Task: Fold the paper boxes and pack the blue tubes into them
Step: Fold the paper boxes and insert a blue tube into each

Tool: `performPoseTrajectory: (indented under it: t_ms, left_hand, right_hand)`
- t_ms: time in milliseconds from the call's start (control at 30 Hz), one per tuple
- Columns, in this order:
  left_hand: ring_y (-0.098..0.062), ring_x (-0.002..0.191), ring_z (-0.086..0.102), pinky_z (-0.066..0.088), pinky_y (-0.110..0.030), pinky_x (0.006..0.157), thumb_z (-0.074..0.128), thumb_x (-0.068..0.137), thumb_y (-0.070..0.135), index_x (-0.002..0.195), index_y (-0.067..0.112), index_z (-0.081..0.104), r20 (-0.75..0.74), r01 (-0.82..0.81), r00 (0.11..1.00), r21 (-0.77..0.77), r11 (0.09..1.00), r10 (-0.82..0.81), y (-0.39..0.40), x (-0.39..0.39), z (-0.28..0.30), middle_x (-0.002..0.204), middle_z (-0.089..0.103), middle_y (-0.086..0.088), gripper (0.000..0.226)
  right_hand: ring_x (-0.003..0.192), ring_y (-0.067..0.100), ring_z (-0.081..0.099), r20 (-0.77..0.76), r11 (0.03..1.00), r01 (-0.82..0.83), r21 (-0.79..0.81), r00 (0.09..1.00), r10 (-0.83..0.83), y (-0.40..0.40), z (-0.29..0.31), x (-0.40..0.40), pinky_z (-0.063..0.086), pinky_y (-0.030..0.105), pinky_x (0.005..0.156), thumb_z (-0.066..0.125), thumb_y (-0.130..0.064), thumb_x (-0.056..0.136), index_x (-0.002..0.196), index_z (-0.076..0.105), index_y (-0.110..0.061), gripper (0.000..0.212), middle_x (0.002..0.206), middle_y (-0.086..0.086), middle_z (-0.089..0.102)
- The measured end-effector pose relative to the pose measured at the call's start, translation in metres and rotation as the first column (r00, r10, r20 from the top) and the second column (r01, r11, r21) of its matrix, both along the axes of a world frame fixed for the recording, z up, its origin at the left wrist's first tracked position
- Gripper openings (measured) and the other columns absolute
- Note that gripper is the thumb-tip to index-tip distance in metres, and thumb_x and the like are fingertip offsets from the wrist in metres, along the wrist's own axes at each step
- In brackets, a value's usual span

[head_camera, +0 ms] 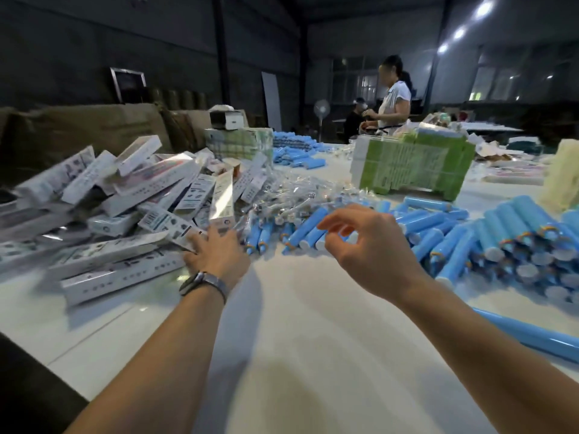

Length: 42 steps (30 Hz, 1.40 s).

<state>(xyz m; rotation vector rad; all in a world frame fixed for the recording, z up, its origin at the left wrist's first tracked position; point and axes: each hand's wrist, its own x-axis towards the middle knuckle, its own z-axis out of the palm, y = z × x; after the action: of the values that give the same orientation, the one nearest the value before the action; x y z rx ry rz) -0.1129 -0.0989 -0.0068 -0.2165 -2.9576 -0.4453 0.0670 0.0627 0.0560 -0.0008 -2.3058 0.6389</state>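
A heap of long white paper boxes (103, 211) fills the left of the white table (297, 324). My left hand (216, 255), a dark band on its wrist, reaches into the heap's near edge; its fingers touch a flat box (175, 228), and whether they grip it is hidden. Blue tubes (307, 228) with white caps lie in a row across the middle, with a bigger pile (513, 242) at the right. My right hand (366, 242) hovers over the middle tubes with loosely curled fingers and holds nothing.
A green and white stack of cartons (413, 164) stands behind the tubes. Clear plastic wrapped pieces (300, 189) lie mid-table. One long blue tube (539, 338) lies near the right edge. Two people (391, 101) work at the far end, and brown cardboard cartons (87, 126) line the left.
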Motion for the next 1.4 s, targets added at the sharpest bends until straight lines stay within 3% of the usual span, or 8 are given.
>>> performPoseTrajectory:
  t_ms: [233,400,533,800,967,1167,1300,1400]
  left_hand:
    - [-0.037,0.117,0.046,0.038,-0.044,0.101,0.049,0.093,0.034,0.107,0.010,0.071,-0.224,0.100,0.970,0.025,0.995,-0.092,0.015,0.025,0.040,0.123,0.053,-0.013,0.036]
    - [-0.022,0.099,0.049,0.040,-0.032,0.072,0.056,0.091,0.035,0.089,0.022,0.073,-0.438,0.331,0.882,0.315,0.890,-0.173,0.032,0.085,0.087,0.095,0.053,0.005,0.021]
    - [-0.011,0.071,0.067,0.048,-0.027,0.063,0.062,0.085,0.028,0.073,0.021,0.076,-0.243,0.484,0.847,0.720,0.497,-0.473,0.046,0.117,0.121,0.067,0.071,0.008,0.020]
    - [-0.015,0.082,0.067,0.051,-0.028,0.061,0.048,0.099,0.041,0.103,0.021,0.070,-0.178,0.206,0.772,0.978,-0.025,-0.610,0.063,0.110,0.095,0.094,0.071,-0.002,0.029]
    - [-0.002,0.079,0.069,0.055,-0.021,0.066,0.059,0.082,0.045,0.119,0.016,0.050,-0.247,0.338,0.691,0.941,0.001,-0.680,0.088,0.127,0.048,0.096,0.066,0.000,0.048]
    - [-0.012,0.088,0.069,0.058,-0.028,0.076,0.072,0.079,0.020,0.121,0.022,0.048,-0.326,0.402,0.546,0.910,-0.100,-0.772,0.093,0.124,0.015,0.106,0.068,-0.009,0.048]
    - [-0.032,0.092,0.071,0.060,-0.039,0.078,0.067,0.085,0.024,0.117,0.023,0.054,-0.322,0.428,0.571,0.902,-0.061,-0.755,0.091,0.123,0.009,0.105,0.068,-0.017,0.034]
    - [-0.023,0.087,0.075,0.059,-0.030,0.071,0.062,0.090,0.018,0.116,0.023,0.057,-0.347,0.420,0.573,0.902,-0.097,-0.743,0.090,0.122,0.007,0.102,0.072,-0.010,0.027]
  right_hand:
    - [0.080,0.008,0.059,0.029,1.000,0.020,-0.017,0.999,-0.019,0.005,0.000,-0.001,0.044,0.025,0.076,0.063,-0.018,0.083,0.093,0.074,-0.027,0.017,0.083,-0.014,0.063]
    - [0.097,0.008,0.055,0.089,0.998,-0.005,-0.067,0.996,0.011,0.020,0.000,-0.003,0.040,0.023,0.080,0.069,-0.014,0.082,0.127,0.059,-0.033,0.050,0.106,-0.011,0.062]
    - [0.122,0.004,0.044,0.084,0.981,-0.176,-0.085,0.980,0.183,0.025,-0.005,-0.003,0.036,0.020,0.102,0.083,-0.023,0.074,0.138,0.033,-0.050,0.086,0.128,-0.019,0.049]
    - [0.079,0.007,0.063,-0.130,0.956,-0.084,-0.282,0.990,0.049,0.038,0.004,0.000,0.053,0.033,0.071,0.070,-0.028,0.085,0.103,0.061,-0.029,0.020,0.086,-0.016,0.069]
    - [0.084,0.027,0.070,-0.149,0.865,-0.158,-0.476,0.984,0.097,0.035,0.012,0.003,0.058,0.048,0.078,0.068,-0.026,0.090,0.104,0.061,-0.025,0.015,0.094,-0.002,0.073]
    - [0.104,0.040,0.065,0.233,0.761,-0.193,-0.620,0.881,0.413,0.057,0.019,0.018,0.054,0.040,0.068,0.065,-0.049,0.082,0.119,0.063,-0.016,0.050,0.113,0.016,0.069]
    - [0.085,0.021,0.070,0.315,0.832,-0.159,-0.531,0.875,0.369,0.092,0.037,0.041,0.053,0.028,0.058,0.067,-0.053,0.081,0.107,0.066,-0.030,0.034,0.100,0.001,0.073]
    - [0.077,0.010,0.067,0.603,0.994,0.108,-0.033,0.795,-0.066,0.120,0.035,0.055,0.048,0.024,0.061,0.078,-0.054,0.074,0.093,0.065,-0.032,0.031,0.087,-0.008,0.070]
